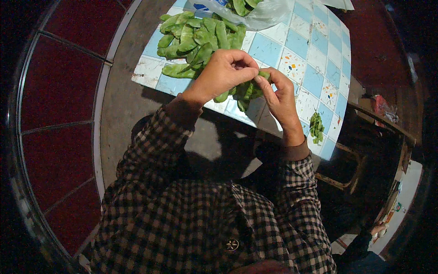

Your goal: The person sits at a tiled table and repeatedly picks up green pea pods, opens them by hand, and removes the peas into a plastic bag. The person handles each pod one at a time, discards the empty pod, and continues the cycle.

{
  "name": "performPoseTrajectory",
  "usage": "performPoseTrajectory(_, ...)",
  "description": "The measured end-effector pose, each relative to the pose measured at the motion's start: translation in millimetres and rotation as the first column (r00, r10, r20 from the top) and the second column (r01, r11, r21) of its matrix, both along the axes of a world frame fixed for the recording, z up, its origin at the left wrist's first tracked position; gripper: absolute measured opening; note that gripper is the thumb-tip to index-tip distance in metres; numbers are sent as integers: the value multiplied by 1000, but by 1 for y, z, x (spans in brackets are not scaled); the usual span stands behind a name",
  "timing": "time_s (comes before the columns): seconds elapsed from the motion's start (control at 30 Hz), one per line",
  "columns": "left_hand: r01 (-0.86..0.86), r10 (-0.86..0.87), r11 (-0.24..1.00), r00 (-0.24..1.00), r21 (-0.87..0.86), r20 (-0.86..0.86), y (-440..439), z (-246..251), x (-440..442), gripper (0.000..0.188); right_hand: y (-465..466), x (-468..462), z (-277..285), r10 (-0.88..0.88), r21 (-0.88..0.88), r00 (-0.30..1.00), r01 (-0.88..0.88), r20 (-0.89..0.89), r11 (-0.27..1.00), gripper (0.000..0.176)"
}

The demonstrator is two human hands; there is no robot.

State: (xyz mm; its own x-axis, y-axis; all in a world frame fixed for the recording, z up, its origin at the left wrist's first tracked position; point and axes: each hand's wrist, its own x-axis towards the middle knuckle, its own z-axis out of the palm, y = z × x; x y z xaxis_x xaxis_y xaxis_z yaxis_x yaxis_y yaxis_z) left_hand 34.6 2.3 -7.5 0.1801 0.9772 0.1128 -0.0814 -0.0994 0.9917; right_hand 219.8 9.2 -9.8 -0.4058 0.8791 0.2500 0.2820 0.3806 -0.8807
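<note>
Both hands meet over the near edge of a table with a blue-and-white checked top [263,48]. My left hand [219,75] pinches one end of a flat green bean pod [263,74] between thumb and forefinger. The other end is gripped by the fingertips of my right hand [282,92], and most of the pod is hidden by fingers. Below the hands lie several more green pods [244,94], partly covered. A large heap of flat bean pods [198,36] spreads on the table beyond my left hand.
A clear plastic bag [270,17] with pods in it sits at the table's far side. Small green trimmings [316,127] are piled near the right corner. Dark red panels [65,78] stand at left; a metal-framed stool [342,167] is at right.
</note>
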Motion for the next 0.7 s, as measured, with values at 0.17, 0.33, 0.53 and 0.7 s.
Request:
performPoseTrajectory(0.17, 17, -15, 999, 999, 40, -52, 0, -2, -1, 11, 1, -1, 1, 47, 49, 998, -49, 41, 998, 13)
performPoseTrajectory(0.33, 58, -54, 998, 991, 30, -124, 0, 0, -5, 11, 2, 1, 0, 54, 141, 988, -74, 144, 987, 13)
performPoseTrajectory(0.53, 27, -8, 995, 979, 94, -202, 2, -1, -4, 8, 1, 2, 1, 60, 178, 965, -108, 256, 978, 12)
performPoseTrajectory(0.7, 24, -5, 996, 973, 83, -229, 1, -4, -3, 8, 1, 1, 0, 48, 200, 968, -99, 244, 975, 11)
